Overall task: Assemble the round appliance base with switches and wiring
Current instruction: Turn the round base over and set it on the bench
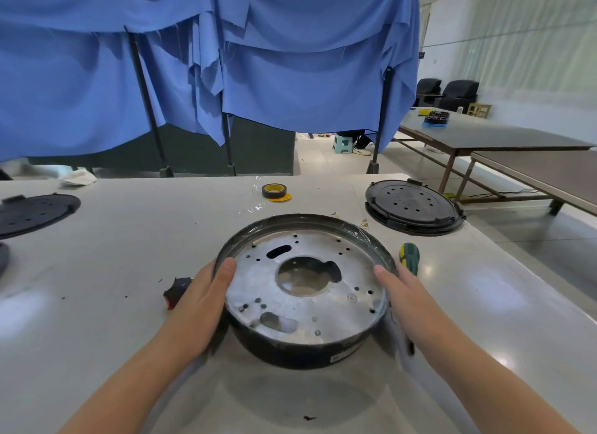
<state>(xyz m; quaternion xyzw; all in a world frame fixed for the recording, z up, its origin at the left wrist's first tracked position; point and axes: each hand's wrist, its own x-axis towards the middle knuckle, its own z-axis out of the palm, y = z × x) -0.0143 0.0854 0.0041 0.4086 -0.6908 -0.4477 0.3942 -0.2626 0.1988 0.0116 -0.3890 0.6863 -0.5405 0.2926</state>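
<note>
Now both hands, left hand (206, 291) and right hand (403, 291), grip the round base (303, 291) rim, fingers curled.

Round appliance base (303, 291): dull scuffed silvery metal plate inside, glossy black outer wall, clear film at rim. Table (135, 249): smooth, pale, slightly glossy. Black vented cover (413, 205): matt plastic. Tape roll (274, 191): shiny. Blue drapes (290, 62): matt cloth, frayed edges.

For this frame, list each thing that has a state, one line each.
Round base: open side up, tilted, held at both sides.
Left hand: grips the base rim.
Right hand: grips the opposite rim.
Tape roll: lying flat.
Screwdriver: lying untouched.
Black cover: lying flat.
</note>
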